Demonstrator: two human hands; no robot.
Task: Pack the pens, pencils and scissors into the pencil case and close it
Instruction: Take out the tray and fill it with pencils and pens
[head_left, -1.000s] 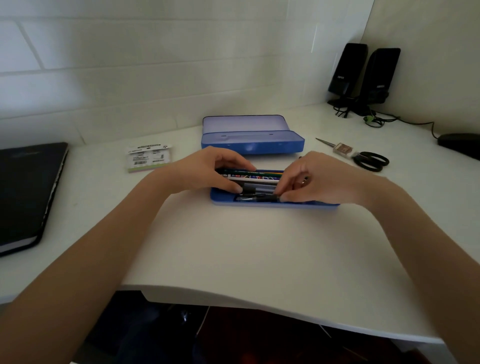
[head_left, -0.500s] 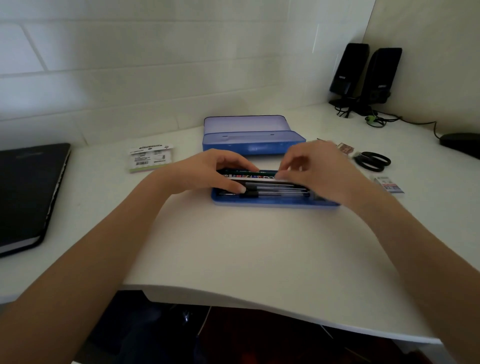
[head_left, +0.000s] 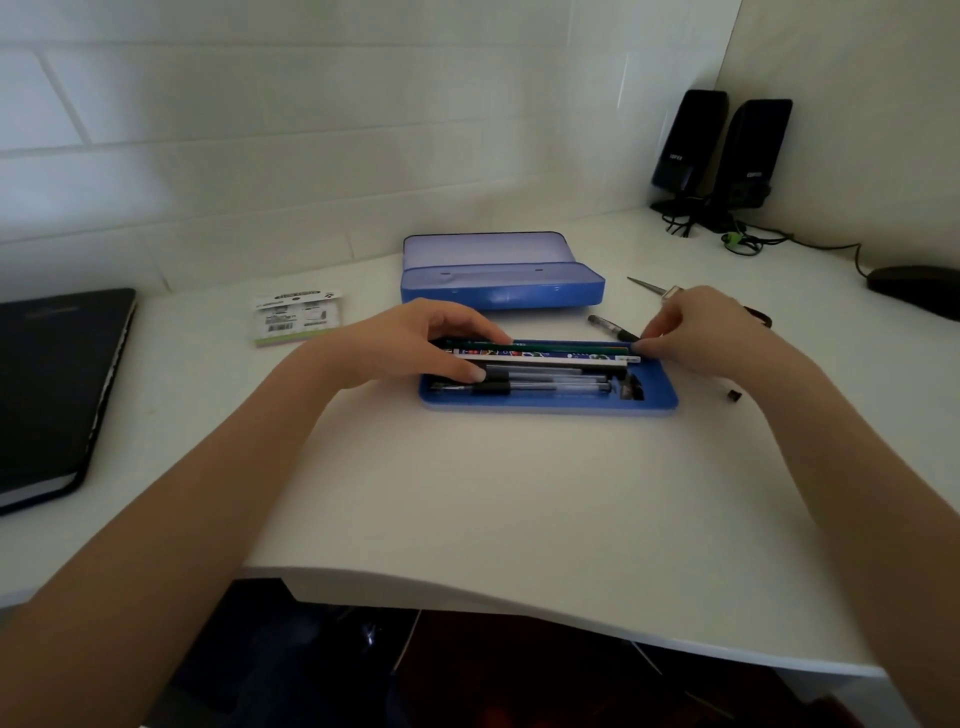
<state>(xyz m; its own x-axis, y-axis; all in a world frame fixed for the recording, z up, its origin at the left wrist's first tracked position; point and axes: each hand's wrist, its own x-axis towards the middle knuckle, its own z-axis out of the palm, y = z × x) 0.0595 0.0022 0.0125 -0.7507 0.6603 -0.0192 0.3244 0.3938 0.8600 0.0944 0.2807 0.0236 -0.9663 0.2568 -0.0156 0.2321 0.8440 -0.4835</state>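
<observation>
- Currently left hand grips pencils at tray's left end.
- Right hand pinches pen just beyond tray's far right edge.
- Scissors lie behind right hand, mostly hidden.
- Lid sits open, far side.

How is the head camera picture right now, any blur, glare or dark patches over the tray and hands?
Head view: dim and underexposed, no glare on the blue tray; the pens inside read sharp enough. Wide-angle bending curves the desk edge and wall tiles. The right hand is slightly soft and hides most of the scissors; the left hand is clear. Under the desk is near black.
</observation>
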